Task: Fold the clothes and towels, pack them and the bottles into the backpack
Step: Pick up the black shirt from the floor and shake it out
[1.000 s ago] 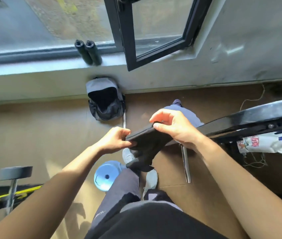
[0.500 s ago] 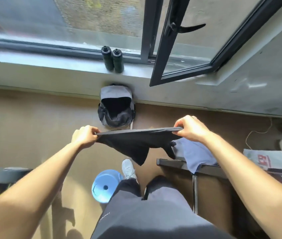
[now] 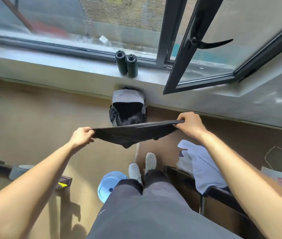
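**Ana:** What are the hands doing?

**Ben:** The left hand (image 3: 83, 137) and right hand (image 3: 191, 125) are each pinching one end of the black cloth (image 3: 133, 135), holding it stretched in the air.

**Ana:** Where is the backpack (image 3: 127, 107) sitting?

**Ben:** It is sitting open on the floor at twelve o'clock, under two bottles (image 3: 127, 65) standing on the windowsill (image 3: 67, 66). A pale blue cloth (image 3: 204, 169) is lying at four o'clock.

One head-worn wide-angle view, forward and steeply down toward the windowsill (image 3: 67, 66), edges perhaps slightly blurred.
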The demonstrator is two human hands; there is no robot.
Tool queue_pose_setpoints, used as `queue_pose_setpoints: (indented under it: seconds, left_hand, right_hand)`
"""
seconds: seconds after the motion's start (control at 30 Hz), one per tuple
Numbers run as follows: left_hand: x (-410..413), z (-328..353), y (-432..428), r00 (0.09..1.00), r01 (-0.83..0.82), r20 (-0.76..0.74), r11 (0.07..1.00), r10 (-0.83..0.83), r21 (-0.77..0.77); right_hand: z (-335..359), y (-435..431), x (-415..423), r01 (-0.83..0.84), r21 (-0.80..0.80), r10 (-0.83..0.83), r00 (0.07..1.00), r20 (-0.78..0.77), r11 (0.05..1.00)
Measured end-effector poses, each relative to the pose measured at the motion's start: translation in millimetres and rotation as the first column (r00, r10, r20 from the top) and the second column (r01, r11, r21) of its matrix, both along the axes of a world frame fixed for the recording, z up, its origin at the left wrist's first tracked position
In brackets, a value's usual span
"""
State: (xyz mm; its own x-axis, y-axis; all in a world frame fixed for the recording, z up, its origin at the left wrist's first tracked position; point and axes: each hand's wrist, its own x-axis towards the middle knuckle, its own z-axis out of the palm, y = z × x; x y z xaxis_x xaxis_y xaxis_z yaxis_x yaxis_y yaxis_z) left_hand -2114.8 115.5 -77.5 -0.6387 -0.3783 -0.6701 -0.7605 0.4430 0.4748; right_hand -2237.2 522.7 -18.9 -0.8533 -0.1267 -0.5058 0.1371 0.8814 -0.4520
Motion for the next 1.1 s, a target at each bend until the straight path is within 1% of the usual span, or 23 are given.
queue_pose_setpoints:
  seconds: [0.03, 0.1, 0.17, 0.27, 0.33, 0.37, 0.43, 0.5, 0.53, 0.6, 0.67, 0.73, 0.8, 0.93, 0.97, 1.0, 1.07, 1.1]
  left_hand:
    - [-14.4, 10.5, 7.2, 0.996, -0.038, -0.085, 0.999, 0.04, 0.022]
    - [-43.1, 35.3, 23.9, 0.973, -0.041, -0.224, 0.997, 0.056, 0.072]
    - [-67.5, 60.7, 43.7, 0.938, -0.016, -0.338, 0.984, 0.077, 0.179]
    - [-95.4, 107.7, 79.2, 0.894, 0.088, -0.446, 0.956, 0.048, 0.278]
    - [-110.9, 132.7, 93.0, 0.85, 0.177, -0.526, 0.941, 0.001, 0.289]
    - [-117.5, 144.2, 95.3, 0.828, 0.214, -0.561, 0.931, -0.013, 0.295]
    - [-127.8, 161.2, 88.6, 0.778, 0.251, -0.628, 0.908, 0.018, 0.336]
    - [-131.5, 167.8, 67.4, 0.736, 0.234, -0.672, 0.9, 0.083, 0.367]
    - [-131.3, 163.2, 52.7, 0.726, 0.221, -0.68, 0.901, 0.102, 0.372]
    - [-128.5, 145.3, 24.5, 0.757, 0.22, -0.649, 0.906, 0.076, 0.363]
    - [-125.2, 124.0, 6.6, 0.814, 0.301, -0.578, 0.895, -0.06, 0.33]
    - [-125.8, 95.6, -4.7, 0.852, 0.402, -0.487, 0.837, -0.192, 0.372]
    - [-127.1, 71.7, -12.1, 0.868, 0.445, -0.413, 0.798, -0.274, 0.407]
    - [-136.7, 34.8, -40.8, 0.83, 0.55, -0.317, 0.766, -0.458, 0.334]
    - [-139.3, 29.3, -48.5, 0.808, 0.586, -0.298, 0.745, -0.508, 0.319]
    - [-141.9, 23.6, -55.4, 0.783, 0.621, -0.282, 0.726, -0.555, 0.295]
    - [-144.2, 24.3, -66.6, 0.741, 0.672, -0.272, 0.688, -0.614, 0.274]
    - [-144.3, 27.2, -71.1, 0.735, 0.678, -0.28, 0.685, -0.618, 0.266]
  right_hand:
    - [-3.0, -6.9, -6.3, -0.027, -0.053, 0.027, 1.0, 0.003, 0.998]
    - [-5.2, -22.8, -22.0, -0.083, -0.138, 0.083, 0.997, -0.003, 0.987]
    - [2.1, -43.5, -36.3, -0.171, -0.212, 0.165, 0.985, -0.043, 0.962]
    - [26.3, -84.5, -55.1, -0.286, -0.369, 0.289, 0.956, -0.047, 0.885]
    - [39.1, -115.4, -65.0, -0.363, -0.443, 0.384, 0.922, -0.045, 0.82]
    - [44.2, -130.1, -69.7, -0.397, -0.449, 0.42, 0.906, -0.054, 0.8]
    - [58.3, -155.3, -78.1, -0.416, -0.451, 0.417, 0.903, -0.102, 0.79]
    - [70.5, -171.9, -87.0, -0.378, -0.498, 0.359, 0.923, -0.139, 0.78]
    - [77.9, -178.3, -89.8, -0.367, -0.533, 0.332, 0.929, -0.165, 0.762]
    - [92.4, -189.8, -92.0, -0.373, -0.597, 0.309, 0.927, -0.211, 0.71]
    - [106.9, -204.0, -89.2, -0.361, -0.648, 0.272, 0.932, -0.238, 0.67]
    - [117.2, -219.8, -86.8, -0.314, -0.694, 0.181, 0.949, -0.26, 0.648]
    - [124.8, -237.1, -83.4, -0.249, -0.745, 0.088, 0.965, -0.249, 0.619]
    - [142.3, -271.3, -75.8, -0.044, -0.834, -0.141, 0.979, -0.145, 0.551]
    - [147.0, -280.2, -75.8, 0.011, -0.861, -0.216, 0.97, -0.115, 0.509]
    - [151.4, -287.5, -76.4, 0.078, -0.891, -0.307, 0.949, -0.071, 0.447]
    - [156.9, -296.1, -79.6, 0.187, -0.935, -0.453, 0.891, 0.032, 0.303]
    - [155.6, -296.4, -81.4, 0.202, -0.937, -0.476, 0.878, 0.044, 0.286]
